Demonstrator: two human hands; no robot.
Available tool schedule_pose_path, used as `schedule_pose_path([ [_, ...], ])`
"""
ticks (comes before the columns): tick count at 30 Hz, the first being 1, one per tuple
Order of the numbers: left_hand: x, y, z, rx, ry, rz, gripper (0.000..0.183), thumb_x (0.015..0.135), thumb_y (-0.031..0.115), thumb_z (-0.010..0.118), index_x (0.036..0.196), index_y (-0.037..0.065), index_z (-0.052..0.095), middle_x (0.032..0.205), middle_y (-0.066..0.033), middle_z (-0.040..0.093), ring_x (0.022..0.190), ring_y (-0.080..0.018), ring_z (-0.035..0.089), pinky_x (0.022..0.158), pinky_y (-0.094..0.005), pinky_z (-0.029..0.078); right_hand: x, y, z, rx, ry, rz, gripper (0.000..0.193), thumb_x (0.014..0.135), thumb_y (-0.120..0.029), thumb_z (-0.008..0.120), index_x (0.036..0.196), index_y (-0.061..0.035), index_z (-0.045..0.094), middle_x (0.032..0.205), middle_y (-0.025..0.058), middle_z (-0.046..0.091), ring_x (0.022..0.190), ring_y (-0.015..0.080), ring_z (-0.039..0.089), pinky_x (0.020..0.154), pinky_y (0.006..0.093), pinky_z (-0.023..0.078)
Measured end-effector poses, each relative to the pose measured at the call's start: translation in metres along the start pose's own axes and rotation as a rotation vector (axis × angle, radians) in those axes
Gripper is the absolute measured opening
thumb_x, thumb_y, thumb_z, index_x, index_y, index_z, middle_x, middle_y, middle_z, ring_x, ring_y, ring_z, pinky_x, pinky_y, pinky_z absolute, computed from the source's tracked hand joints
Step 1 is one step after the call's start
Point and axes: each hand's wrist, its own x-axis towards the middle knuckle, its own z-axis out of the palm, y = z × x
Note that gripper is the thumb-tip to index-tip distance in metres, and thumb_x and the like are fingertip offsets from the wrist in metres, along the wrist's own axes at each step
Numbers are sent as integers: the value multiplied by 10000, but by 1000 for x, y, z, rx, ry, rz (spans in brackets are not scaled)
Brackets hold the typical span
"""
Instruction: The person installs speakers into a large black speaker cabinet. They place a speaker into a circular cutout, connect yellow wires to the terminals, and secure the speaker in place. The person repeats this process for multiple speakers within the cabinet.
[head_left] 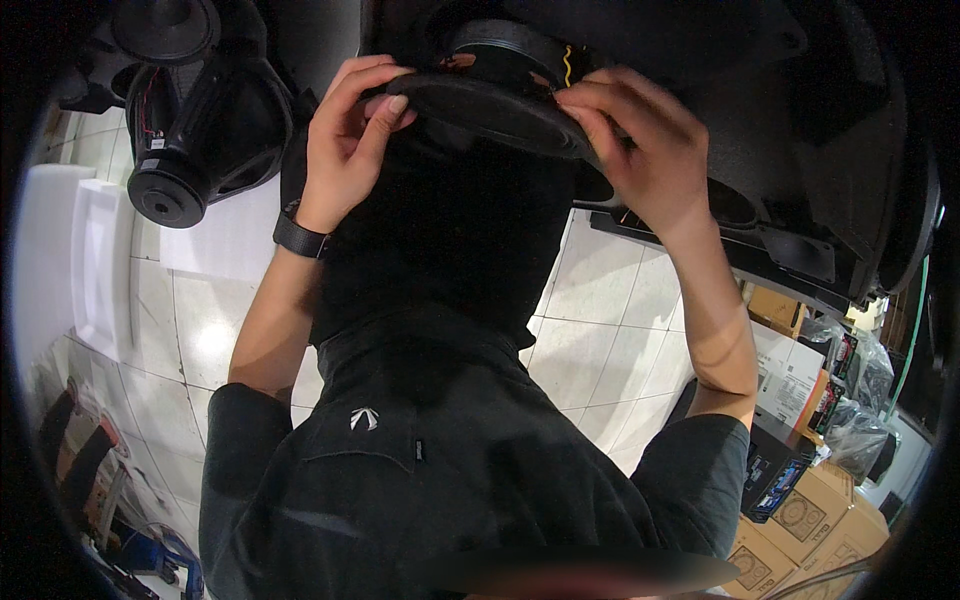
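Observation:
A round black loudspeaker (490, 112) is held up in front of my chest, tilted, with its wide rim low and its magnet end up. My left hand (350, 135), a dark band on its wrist, pinches the left side of the rim between thumb and fingers. At the opposite side, my right hand (645, 130) closes thumb and forefinger on the rim. Just above those right fingertips a yellow wire (568, 65) runs by the speaker's body. Whether the right fingers also hold the wire cannot be made out.
A large black panel (800, 170) fills the upper right, close to my right hand. Black speaker parts with a round magnet (168, 196) are at the upper left. White foam pieces (103, 270) stand on the left, above pale floor tiles (600, 340). Cardboard boxes (815, 520) lie lower right.

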Motion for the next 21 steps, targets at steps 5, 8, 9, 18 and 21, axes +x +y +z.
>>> schedule_pose_path([
  [5,0,-2,0,-4,-11,22,280,1005,-4,573,1283,16,597,1351,-93,499,1167,-205,645,966,-314,602,4,-1,-4,46,-42,-14,148,883,-141,766,1031,-131,758,996,56,752,881,201,751,735,287,616],
  [8,0,-4,-3,25,-25,48,284,1004,-8,573,1287,21,595,1350,-91,503,1175,-202,637,966,-315,601,8,-1,-8,3,-73,-69,146,887,-135,757,1033,-128,757,1001,47,758,890,207,753,742,286,615],
  [9,0,-5,-5,36,-29,56,289,1003,-9,575,1290,23,592,1354,-91,503,1176,-201,635,966,-316,601,10,-2,-11,-8,-85,-75,149,884,-133,758,1034,-126,757,1006,44,760,895,210,753,747,287,615],
  [18,-1,-8,3,-13,59,11,233,990,-46,590,1214,15,581,1284,-68,491,1014,-142,619,843,-299,593,21,-17,-20,263,-70,38,88,930,-7,676,1011,19,700,903,157,694,714,263,702,608,310,542],
  [21,-3,-5,3,-14,79,-80,248,990,-40,592,1229,24,581,1293,-57,491,1037,-144,616,851,-301,594,22,-18,-21,182,-68,49,92,918,0,691,1006,26,696,891,154,691,694,256,695,607,300,543],
])
